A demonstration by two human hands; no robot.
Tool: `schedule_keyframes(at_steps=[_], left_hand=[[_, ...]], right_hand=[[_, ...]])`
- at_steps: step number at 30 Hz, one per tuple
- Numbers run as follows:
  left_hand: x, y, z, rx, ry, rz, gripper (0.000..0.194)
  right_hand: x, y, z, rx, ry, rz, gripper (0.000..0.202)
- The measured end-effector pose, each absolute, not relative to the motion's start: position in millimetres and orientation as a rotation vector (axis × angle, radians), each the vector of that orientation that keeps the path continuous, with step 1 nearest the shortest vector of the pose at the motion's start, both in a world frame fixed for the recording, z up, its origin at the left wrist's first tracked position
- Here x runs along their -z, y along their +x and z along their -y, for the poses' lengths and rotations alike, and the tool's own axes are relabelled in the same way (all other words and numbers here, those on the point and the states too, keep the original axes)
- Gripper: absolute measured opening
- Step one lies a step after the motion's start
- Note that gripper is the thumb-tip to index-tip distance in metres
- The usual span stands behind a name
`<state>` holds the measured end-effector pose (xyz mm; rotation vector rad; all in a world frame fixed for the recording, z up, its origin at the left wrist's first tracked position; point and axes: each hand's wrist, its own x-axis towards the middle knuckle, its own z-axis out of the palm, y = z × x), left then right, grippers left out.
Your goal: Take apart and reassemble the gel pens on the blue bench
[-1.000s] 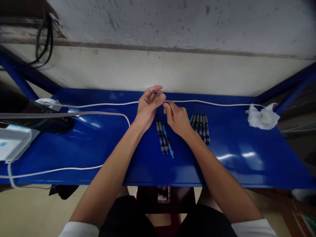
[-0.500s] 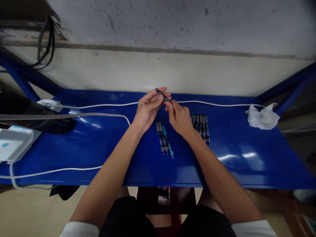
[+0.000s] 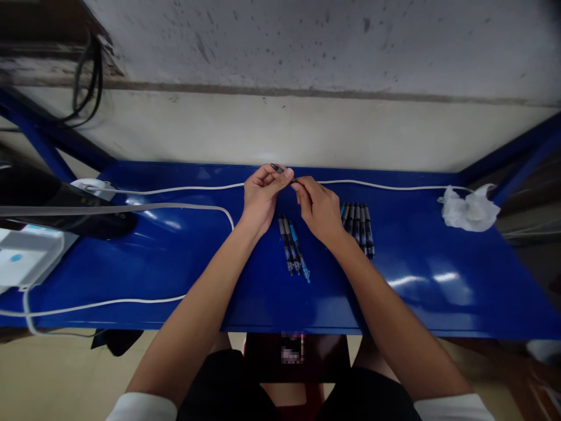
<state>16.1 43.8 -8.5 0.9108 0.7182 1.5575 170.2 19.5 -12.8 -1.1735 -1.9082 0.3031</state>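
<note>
Near the back of the blue table, my left hand (image 3: pixel 264 196) is closed around a dark pen (image 3: pixel 277 168), its tip pointing up and left past the fingers. My right hand (image 3: pixel 319 204) pinches the pen's other end, which the fingers mostly hide. Below and between the hands lie two grey-gripped pens (image 3: pixel 287 245) and a blue pen (image 3: pixel 299 252), side by side. Just right of my right hand is a row of several dark pens (image 3: pixel 362 229) with grey grips, partly covered by my wrist; a bit of blue shows at its left end.
White cables (image 3: pixel 184 188) run across the blue table (image 3: pixel 407 245). A crumpled white plastic bag (image 3: pixel 470 208) sits at the right. On the left are a black cylindrical object (image 3: pixel 65 204) and a white box (image 3: pixel 30 254). A wall (image 3: pixel 307 128) stands behind.
My left fingers have curled in more around the pen, and its tip sits slightly lower and further left. My right hand keeps its pinch. The pens on the table lie as before.
</note>
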Motion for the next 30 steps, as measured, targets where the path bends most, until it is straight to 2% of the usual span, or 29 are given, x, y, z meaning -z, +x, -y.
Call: schedule_keyframes(at_steps=[8, 10, 12, 18, 24, 30], left_hand=[[11, 17, -45, -1.58, 0.916, -0.699, 0.038], [10, 16, -44, -1.574, 0.921, -0.725, 0.035], [7, 15, -43, -1.543, 0.944, -0.721, 0.03], [3, 11, -39, -1.379, 1.035, -0.589, 0.037], [12, 13, -44, -1.516, 1.012, -0.727, 0.025], [12, 15, -45, -1.589, 0.922, -0.765, 0.037]], right_hand=[[15, 169, -20, -0.325, -1.15, 1.877, 0.026], [14, 170, -20, -0.317, -1.147, 1.877, 0.026], [14, 170, -20, -0.305, -1.144, 1.875, 0.027], [15, 171, -21, -0.24, -1.176, 1.863, 0.033], [18, 170, -22, -0.241, -1.188, 1.891, 0.033], [18, 169, -21, -0.261, -1.178, 1.911, 0.026]])
